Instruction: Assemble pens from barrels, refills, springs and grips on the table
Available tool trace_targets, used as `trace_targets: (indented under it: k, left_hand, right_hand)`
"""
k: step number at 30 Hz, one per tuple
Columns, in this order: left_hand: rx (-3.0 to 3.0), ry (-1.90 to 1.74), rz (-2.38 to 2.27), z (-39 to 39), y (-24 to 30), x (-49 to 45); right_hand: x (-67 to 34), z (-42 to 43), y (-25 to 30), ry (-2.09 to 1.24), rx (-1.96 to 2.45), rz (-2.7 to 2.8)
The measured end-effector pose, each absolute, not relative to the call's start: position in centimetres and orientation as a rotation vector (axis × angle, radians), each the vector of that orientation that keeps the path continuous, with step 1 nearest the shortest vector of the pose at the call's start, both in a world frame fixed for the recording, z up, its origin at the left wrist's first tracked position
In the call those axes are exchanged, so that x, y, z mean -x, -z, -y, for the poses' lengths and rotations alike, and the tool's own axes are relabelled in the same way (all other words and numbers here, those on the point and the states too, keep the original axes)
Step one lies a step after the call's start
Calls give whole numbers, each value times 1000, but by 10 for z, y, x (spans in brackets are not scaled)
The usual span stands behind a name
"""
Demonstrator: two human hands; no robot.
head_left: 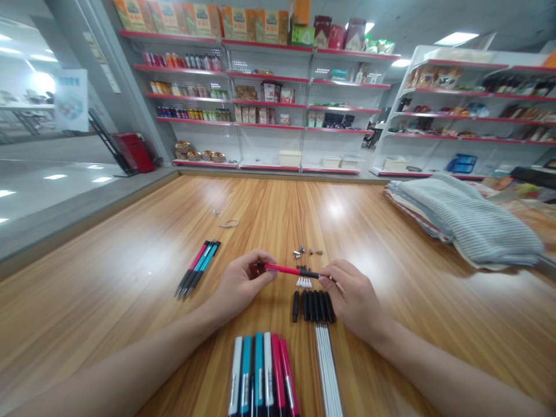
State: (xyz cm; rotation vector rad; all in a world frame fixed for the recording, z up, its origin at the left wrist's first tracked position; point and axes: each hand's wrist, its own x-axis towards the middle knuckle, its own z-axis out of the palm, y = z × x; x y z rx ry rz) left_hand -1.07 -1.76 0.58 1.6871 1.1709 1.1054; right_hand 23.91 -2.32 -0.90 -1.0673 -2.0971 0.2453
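Note:
A pink pen (pixel 286 270) with a black grip is held level above the wooden table (pixel 130 278) between both hands. My left hand (pixel 241 284) pinches its left end with closed fingers. My right hand (pixel 350 292) pinches the black grip end, fingers closed. Just below the pen lie small white parts (pixel 303 282) and a row of several black grip sleeves (pixel 313 305). Small metal tips (pixel 304 252) lie beyond the pen. White refill tubes (pixel 328 365) and a row of pen barrels in white, blue and pink (pixel 260 373) lie close to me.
A bundle of finished pens (pixel 197 269) lies left of my hands. A wire loop (pixel 229 223) sits farther back. Folded striped cloths (pixel 469 223) are stacked at the right. Store shelves (pixel 269 104) with goods line the back wall.

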Motion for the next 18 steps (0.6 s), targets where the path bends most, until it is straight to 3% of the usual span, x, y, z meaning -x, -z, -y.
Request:
trace_targets:
  k: [18]
  left_hand:
    - [-1670, -967, -1119, 15, -5, 13]
  right_hand:
    - [-240, 22, 5, -184, 967, 2075]
